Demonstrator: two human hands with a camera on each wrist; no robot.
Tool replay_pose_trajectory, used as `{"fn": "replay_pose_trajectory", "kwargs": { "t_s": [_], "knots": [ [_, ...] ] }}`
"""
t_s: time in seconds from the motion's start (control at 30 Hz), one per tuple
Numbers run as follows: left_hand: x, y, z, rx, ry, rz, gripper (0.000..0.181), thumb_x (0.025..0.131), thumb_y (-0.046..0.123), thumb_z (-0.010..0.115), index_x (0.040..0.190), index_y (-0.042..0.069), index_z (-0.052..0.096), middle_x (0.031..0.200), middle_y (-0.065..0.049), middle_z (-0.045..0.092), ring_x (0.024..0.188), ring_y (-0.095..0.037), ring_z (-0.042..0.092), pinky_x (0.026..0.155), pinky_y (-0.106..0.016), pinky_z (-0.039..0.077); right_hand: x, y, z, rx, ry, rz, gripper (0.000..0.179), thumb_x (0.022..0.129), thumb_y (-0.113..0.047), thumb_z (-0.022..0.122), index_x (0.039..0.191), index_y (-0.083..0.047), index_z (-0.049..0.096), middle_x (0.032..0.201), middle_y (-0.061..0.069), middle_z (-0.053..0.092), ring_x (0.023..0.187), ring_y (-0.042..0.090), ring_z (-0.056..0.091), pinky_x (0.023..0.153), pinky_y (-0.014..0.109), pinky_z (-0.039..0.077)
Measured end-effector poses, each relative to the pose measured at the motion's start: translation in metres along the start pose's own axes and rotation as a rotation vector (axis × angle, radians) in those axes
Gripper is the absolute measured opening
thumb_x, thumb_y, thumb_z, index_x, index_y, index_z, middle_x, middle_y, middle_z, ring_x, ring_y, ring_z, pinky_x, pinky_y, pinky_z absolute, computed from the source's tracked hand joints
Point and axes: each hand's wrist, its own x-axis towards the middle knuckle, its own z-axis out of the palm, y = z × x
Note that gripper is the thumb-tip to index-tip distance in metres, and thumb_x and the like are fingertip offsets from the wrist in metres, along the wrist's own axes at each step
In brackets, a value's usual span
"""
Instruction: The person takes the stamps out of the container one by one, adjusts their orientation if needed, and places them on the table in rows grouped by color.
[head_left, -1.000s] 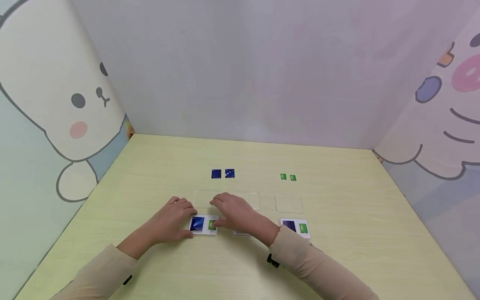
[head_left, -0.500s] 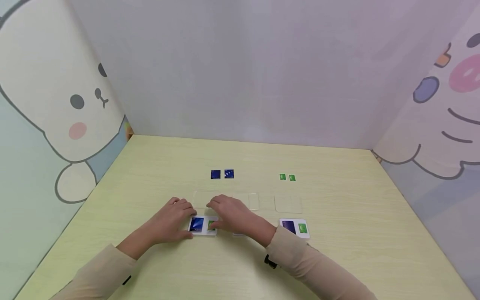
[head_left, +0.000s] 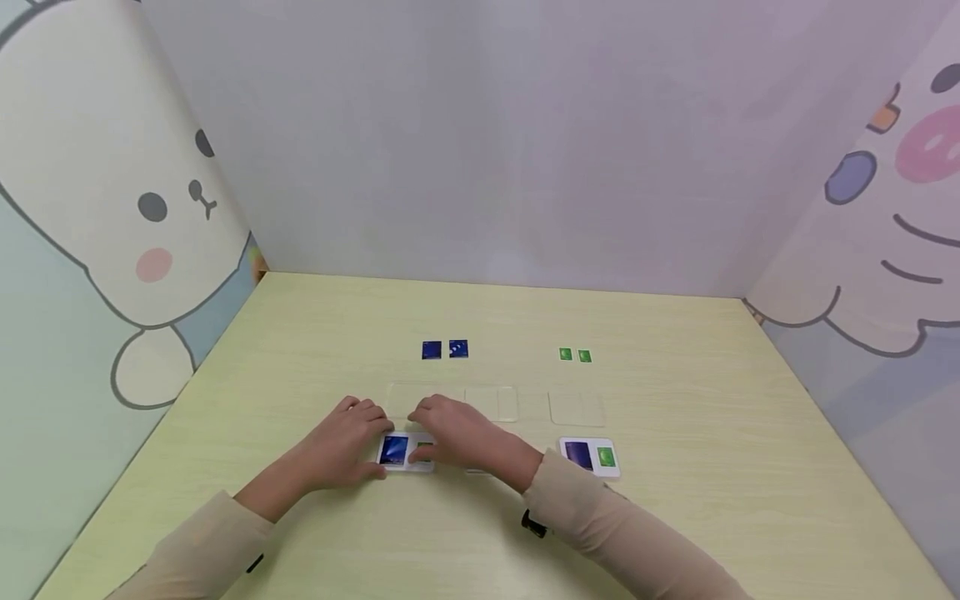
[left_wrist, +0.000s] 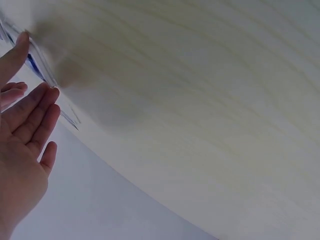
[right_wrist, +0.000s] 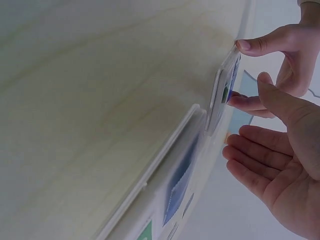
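Note:
A flat white case [head_left: 405, 469] lies on the table, with a blue stamp [head_left: 393, 450] and a small green stamp [right_wrist: 225, 94] inside. My left hand [head_left: 341, 446] holds the case's left end between thumb and fingers, thumb at the near edge and fingertips at the far one. Over the right end is my right hand [head_left: 465, 433], fingers loosely bent and thumb overlapping the green stamp in the head view. The right wrist view shows that hand apart from the case, holding nothing. A second white case [right_wrist: 150, 192] is mostly hidden behind the right hand and forearm in the head view.
Farther right lies a third white case [head_left: 590, 472] with two stamps. Behind the row are thin clear covers [head_left: 576, 408]. Two loose blue stamps [head_left: 458, 349] and two loose green stamps [head_left: 584, 356] lie farther back. Printed walls surround the wooden table [head_left: 712, 433].
My right hand has shifted slightly left and toward me, its thumb sliding left across the green stamp. The left hand keeps its hold on the case.

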Motion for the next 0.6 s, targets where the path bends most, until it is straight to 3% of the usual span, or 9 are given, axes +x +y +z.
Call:
{"fn": "replay_pose_trajectory", "kwargs": {
  "t_s": [0.6],
  "knots": [
    [0.0012,-0.0014,0.0001,-0.016,-0.018,-0.006,0.054,0.071,0.043,0.082,0.108,0.007,0.067,0.105,-0.004,0.067,0.101,-0.021,0.056,0.095,-0.044,0.040,0.0089,-0.0043,0.0082,0.019,-0.013,-0.042,0.046,0.085,-0.045,0.069,0.118,-0.012,0.068,0.106,-0.002,0.069,0.091,0.007,0.058,0.085,0.017,0.049]
  ]
}}
